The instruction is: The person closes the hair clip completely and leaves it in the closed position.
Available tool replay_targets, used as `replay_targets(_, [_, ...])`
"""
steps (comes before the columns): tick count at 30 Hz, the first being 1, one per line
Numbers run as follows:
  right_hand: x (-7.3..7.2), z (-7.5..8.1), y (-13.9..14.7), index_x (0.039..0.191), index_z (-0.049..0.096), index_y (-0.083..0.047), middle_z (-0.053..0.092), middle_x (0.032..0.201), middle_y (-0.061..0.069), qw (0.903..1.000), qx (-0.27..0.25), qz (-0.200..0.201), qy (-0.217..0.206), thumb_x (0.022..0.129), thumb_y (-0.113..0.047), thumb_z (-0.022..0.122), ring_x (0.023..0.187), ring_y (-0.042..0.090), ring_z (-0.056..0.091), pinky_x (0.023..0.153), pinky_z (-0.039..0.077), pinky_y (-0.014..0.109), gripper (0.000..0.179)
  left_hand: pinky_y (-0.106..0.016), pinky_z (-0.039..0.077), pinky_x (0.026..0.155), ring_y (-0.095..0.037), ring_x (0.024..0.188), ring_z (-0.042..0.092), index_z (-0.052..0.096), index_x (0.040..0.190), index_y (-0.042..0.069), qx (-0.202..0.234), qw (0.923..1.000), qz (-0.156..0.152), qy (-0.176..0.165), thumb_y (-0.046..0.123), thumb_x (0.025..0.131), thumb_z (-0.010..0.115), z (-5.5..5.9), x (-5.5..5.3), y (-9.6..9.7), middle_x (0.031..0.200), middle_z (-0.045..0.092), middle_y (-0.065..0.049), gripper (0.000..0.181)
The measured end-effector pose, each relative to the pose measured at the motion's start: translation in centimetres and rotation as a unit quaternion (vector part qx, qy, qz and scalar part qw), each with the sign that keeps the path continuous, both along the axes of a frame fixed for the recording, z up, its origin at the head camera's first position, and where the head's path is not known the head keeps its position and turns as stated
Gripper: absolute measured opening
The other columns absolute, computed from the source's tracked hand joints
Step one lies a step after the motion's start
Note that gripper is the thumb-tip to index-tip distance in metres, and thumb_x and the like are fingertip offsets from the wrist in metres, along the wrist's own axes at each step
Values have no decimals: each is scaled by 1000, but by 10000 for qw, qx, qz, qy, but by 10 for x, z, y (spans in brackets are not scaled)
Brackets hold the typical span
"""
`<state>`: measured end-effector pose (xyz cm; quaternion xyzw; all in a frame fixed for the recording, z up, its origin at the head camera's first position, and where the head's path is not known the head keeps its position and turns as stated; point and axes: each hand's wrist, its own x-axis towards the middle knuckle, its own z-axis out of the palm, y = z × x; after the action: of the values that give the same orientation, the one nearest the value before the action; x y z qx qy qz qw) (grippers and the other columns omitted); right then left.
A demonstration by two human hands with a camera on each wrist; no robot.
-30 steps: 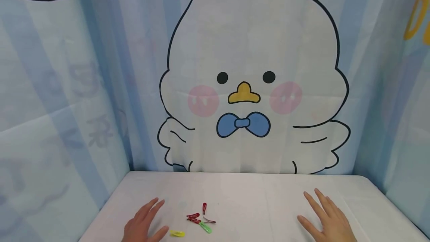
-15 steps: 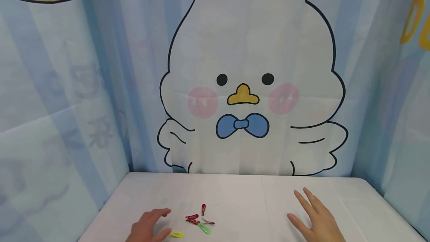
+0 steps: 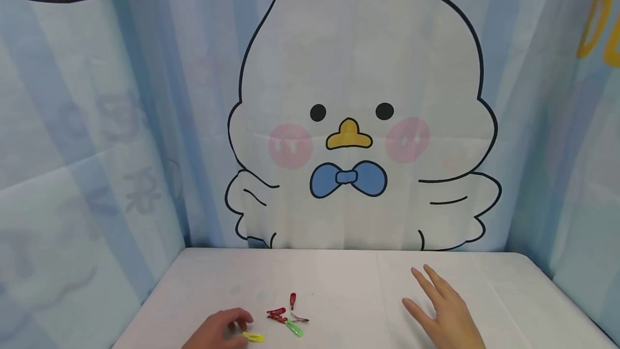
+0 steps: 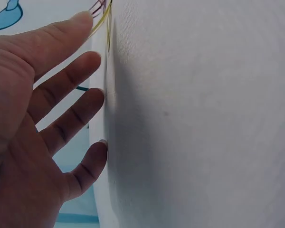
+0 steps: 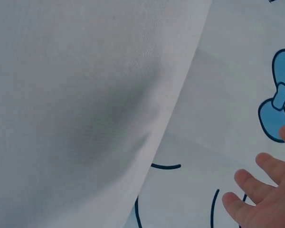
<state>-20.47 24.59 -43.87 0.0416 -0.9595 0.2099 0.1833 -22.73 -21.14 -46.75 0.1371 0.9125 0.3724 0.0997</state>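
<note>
My left hand is low over the table at the left, its fingers bent and spread from the thumb. Its thumb and index finger are right at the left end of a yellow snap hair clip. In the left wrist view, the thumb tip overlaps that yellow clip; the other fingers curve loosely toward the tabletop. My right hand hovers over the right part of the table with fingers spread, holding nothing. Beyond the yellow clip lie a green hair clip and several red ones, including a red hair clip standing apart at the back.
The white table reaches back to a cloth curtain printed with a large chick and a blue bow tie. Striped side curtains close off the left and right.
My left hand has moved right, its fingers bending down toward the yellow hair clip. My right hand has drifted left, still spread. The clips lie as before.
</note>
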Motion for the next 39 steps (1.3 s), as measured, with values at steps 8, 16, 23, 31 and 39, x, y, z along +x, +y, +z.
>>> replay_targets(8, [-5, -3, -3, 146, 52, -5, 43, 148, 30, 9997, -62, 93, 227, 95, -50, 67, 128, 52, 46, 95, 37, 71, 70, -39, 47, 75, -23, 79, 52, 71, 100, 7, 193, 9992, 2, -354, 2, 87, 70, -4, -4, 1, 88, 61, -2, 13])
replay_targets(16, [-5, -7, -3, 145, 54, -6, 45, 147, 29, 9984, -214, 172, 489, 94, -46, 69, 127, 51, 48, 94, 37, 71, 66, -39, 46, 73, -22, 76, 51, 72, 93, 9, 130, 9993, -86, -352, 2, 88, 70, -4, -6, 1, 83, 60, -1, 9])
replay_targets(23, [-7, -4, -8, 147, 52, -6, 42, 149, 29, 9995, -245, 129, 137, 95, -53, 65, 129, 51, 45, 96, 36, 72, 72, -36, 46, 70, -19, 73, 53, 72, 90, 10, 130, 9994, -121, -300, 6, 92, 70, -2, -6, 2, 79, 61, 0, 5])
replay_targets(31, [-7, -1, -16, 147, 52, -7, 45, 149, 26, 9972, -640, 326, 212, 95, -51, 67, 130, 50, 46, 98, 37, 70, 70, -34, 45, 69, -18, 73, 54, 72, 92, 9, 397, 9990, -126, -169, 12, 94, 70, 0, -4, 5, 81, 64, 2, 4])
replay_targets(39, [-6, 3, -29, 144, 54, -11, 51, 146, 17, 9929, -1153, 224, -165, 93, -56, 66, 131, 40, 49, 101, 39, 63, 69, -31, 45, 69, -19, 76, 53, 71, 95, 7, 730, 9972, -150, -37, 16, 97, 68, 10, 0, 21, 82, 62, 1, 9])
